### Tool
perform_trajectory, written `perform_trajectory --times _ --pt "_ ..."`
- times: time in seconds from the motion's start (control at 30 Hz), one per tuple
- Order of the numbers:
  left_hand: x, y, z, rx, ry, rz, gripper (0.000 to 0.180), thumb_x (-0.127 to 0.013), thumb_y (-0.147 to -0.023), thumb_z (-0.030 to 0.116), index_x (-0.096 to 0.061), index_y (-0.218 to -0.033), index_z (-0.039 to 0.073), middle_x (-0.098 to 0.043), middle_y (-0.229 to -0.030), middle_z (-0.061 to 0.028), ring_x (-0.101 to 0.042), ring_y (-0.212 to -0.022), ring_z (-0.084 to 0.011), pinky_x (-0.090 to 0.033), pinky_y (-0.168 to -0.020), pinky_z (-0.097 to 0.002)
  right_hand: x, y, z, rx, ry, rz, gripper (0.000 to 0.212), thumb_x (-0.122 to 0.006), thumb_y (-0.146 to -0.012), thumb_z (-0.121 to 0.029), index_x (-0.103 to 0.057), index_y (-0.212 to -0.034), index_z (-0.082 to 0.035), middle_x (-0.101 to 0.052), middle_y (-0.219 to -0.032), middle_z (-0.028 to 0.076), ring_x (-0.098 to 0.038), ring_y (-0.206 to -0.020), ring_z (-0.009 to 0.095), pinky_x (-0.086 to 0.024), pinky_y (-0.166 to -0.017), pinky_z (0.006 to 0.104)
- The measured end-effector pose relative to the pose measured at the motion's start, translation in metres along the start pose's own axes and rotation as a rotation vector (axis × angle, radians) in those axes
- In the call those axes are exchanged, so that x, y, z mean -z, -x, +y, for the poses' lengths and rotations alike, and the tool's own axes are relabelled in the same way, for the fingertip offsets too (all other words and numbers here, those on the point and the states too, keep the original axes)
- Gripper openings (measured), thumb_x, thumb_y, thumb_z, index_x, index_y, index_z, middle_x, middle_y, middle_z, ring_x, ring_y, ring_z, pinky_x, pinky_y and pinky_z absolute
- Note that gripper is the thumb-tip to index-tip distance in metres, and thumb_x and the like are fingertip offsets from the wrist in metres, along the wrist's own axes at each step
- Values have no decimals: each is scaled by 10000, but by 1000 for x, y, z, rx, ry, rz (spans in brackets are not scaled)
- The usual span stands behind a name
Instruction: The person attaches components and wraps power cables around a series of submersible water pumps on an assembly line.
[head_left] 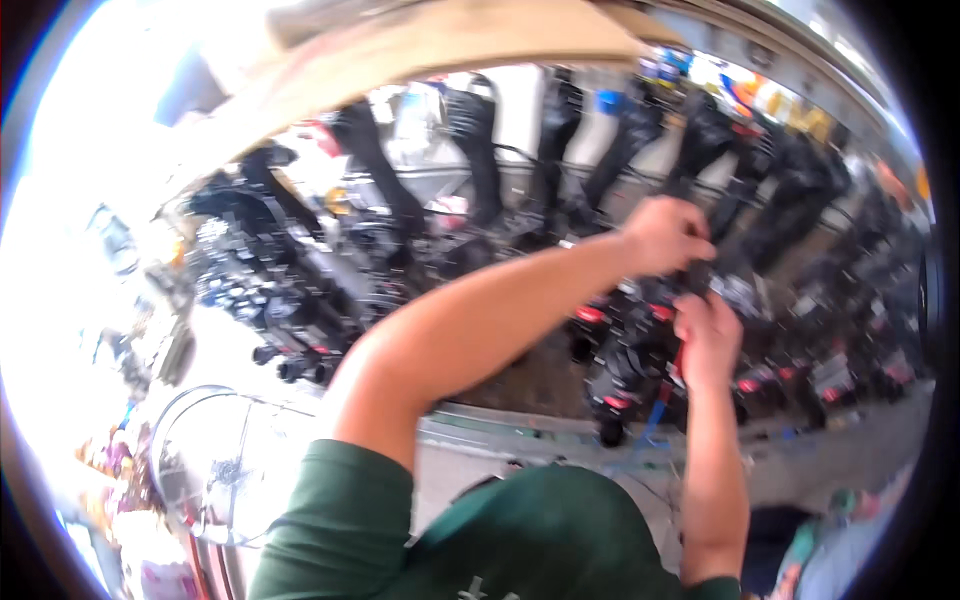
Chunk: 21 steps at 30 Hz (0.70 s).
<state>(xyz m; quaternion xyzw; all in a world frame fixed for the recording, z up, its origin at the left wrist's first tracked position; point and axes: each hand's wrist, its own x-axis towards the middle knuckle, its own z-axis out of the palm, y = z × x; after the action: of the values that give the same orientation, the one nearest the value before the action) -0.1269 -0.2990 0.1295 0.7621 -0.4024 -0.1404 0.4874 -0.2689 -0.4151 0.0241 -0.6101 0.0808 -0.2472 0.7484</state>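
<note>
My left hand (665,238) reaches across the bench with its fingers curled closed at a small black part (693,278). Just below it, my right hand (708,328) pinches the lower end of the same part, so the two hands nearly meet. Motion blur and the fingers hide the part's exact shape. Beside the right palm shows a slim red piece (679,362), and a blue cord or tube (655,418) hangs under it. Whether the right hand also grips the red piece, I cannot tell. Black units with red accents (625,375) lie close to my hands.
Rows of black machine-like units (475,150) crowd the bench, several standing upright along its far side. A tan board (450,45) spans the back. At the lower left stands a round wire-guarded fan (215,465). Part of another person (850,540) appears at the lower right.
</note>
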Motion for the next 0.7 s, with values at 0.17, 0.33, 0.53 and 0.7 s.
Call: perform_trajectory --times 0.17,0.33,0.53,0.7 --pt "10 -30 -20 -241 -145 -226 255 -799 -818 310 -818 -939 87 -780 -783 -58 -768 -720 -154 -601 -745 -291 -2 -3 10 -10 -108 102 228 -640 -1039 -238 -645 -904 -55 -561 -723 -35 -425 -571 22 -294 -495 197" --pt "18 -30 -10 -230 -409 -148 310 -766 -858 392 -819 -934 96 -773 -735 -22 -762 -749 -140 -590 -741 -299 -20 -4 14 93 2 44 197 -667 -1027 -216 -694 -976 -27 -627 -774 -28 -434 -591 25 -308 -525 203" --pt "8 -19 -14 -273 -305 -46 330 -722 -888 422 -811 -871 104 -749 -688 -32 -737 -687 -164 -581 -690 -322 -30 -3 16 206 -185 100 210 -688 -1000 -125 -671 -1152 18 -716 -923 52 -521 -668 65 -417 -605 231" --pt "13 -3 -6 -71 2 -73 273 -783 -913 283 -753 -989 22 -718 -740 -78 -682 -591 -130 -532 -545 -290 -29 2 8 197 -136 45 232 -709 -971 -93 -686 -1176 13 -737 -932 65 -578 -679 77 -482 -639 234"
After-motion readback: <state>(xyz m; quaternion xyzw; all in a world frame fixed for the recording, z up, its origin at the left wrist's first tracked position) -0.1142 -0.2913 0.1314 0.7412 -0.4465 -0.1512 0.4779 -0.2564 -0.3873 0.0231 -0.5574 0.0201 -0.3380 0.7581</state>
